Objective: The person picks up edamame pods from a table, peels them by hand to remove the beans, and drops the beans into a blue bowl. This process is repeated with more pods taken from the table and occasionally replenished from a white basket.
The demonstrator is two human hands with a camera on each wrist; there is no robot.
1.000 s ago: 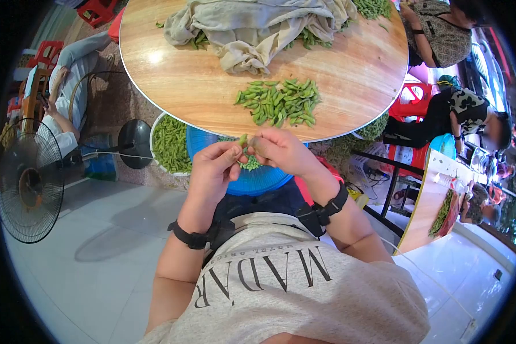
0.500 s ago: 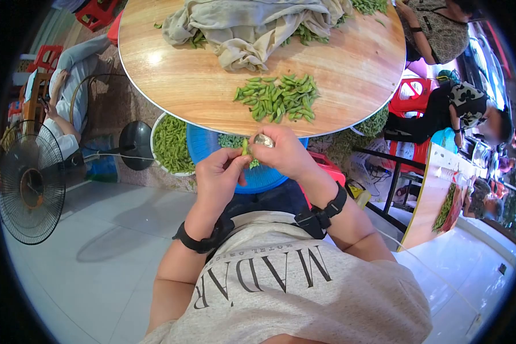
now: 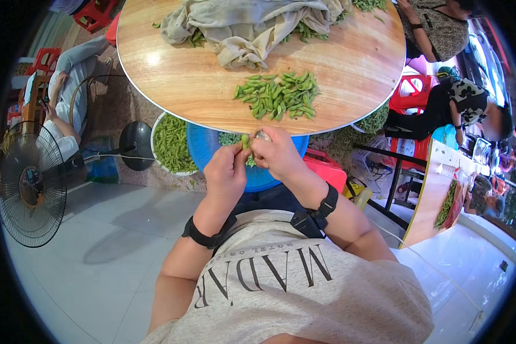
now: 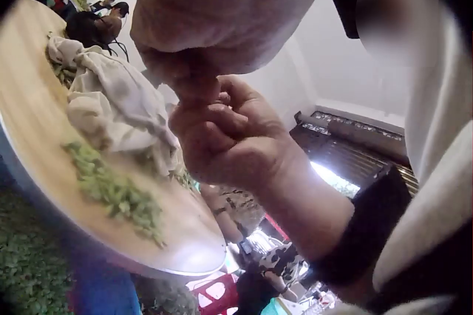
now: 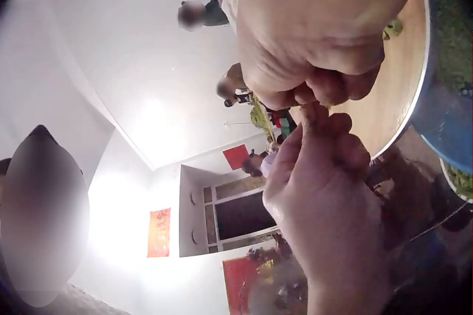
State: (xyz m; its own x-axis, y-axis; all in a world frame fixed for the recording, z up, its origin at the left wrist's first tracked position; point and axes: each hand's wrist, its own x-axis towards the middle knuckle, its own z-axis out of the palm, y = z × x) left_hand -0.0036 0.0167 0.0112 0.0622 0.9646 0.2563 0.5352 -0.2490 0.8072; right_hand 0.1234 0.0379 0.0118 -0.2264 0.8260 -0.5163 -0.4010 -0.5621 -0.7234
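In the head view my left hand (image 3: 226,171) pinches a green edamame pod (image 3: 245,141) upright between thumb and fingers. My right hand (image 3: 279,153) meets it from the other side, curled fingers gripping at the pod. A small silvery piece (image 3: 262,135) shows at the right hand's thumb side. Below both hands lies a blue basin (image 3: 203,140) with shelled green beans (image 3: 229,139) in it. Both wrist views show the hands fingertip to fingertip, the pod mostly hidden. A pile of edamame pods (image 3: 278,96) lies on the round wooden table (image 3: 172,86) just ahead.
A beige cloth (image 3: 241,31) covers more pods at the table's back. Left of the basin stands a white tub of pods (image 3: 173,146). A standing fan (image 3: 31,183) is at the left, a red stool (image 3: 325,167) at the right. Other people sit around.
The pod has turned from slanted to upright between my hands. My left hand has shifted slightly right, and the silvery piece at my right hand now shows.
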